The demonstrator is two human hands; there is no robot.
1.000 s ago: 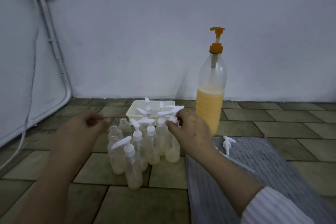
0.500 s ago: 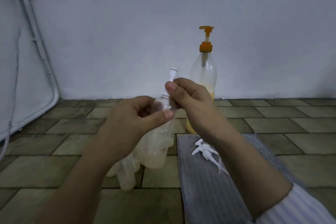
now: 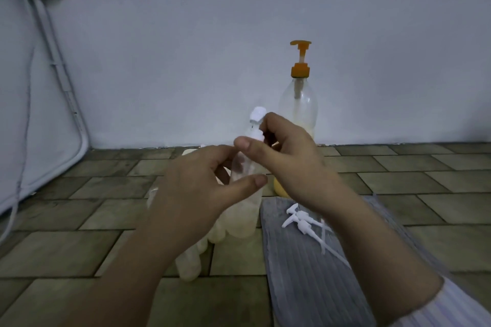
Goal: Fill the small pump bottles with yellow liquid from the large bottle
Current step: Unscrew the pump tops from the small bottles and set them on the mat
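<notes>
Lower right of the frame: a grey ribbed cloth [image 3: 313,273] lies on the brown tiled floor [image 3: 79,247], and loose white plastic pump heads with thin dip tubes [image 3: 300,220] rest on its far end. Lower centre: a cluster of small clear plastic bottles [image 3: 190,268] stands on the floor, largely hidden behind the left forearm. Centre: the left hand [image 3: 196,194] curls around the body of a small translucent pump bottle [image 3: 244,167], thumb across the front and fingers behind. The right hand [image 3: 289,156] pinches the bottle's white pump head [image 3: 257,125] at the collar between thumb and fingertips; the bottle is held upright above the floor, in front of the large bottle. Behind the right hand: a large clear plastic bottle with an orange pump [image 3: 299,103] stands upright on the floor near the white wall [image 3: 186,61]; yellow liquid shows in its lower part. Upper left: a white cable [image 3: 25,103] runs down the wall.
</notes>
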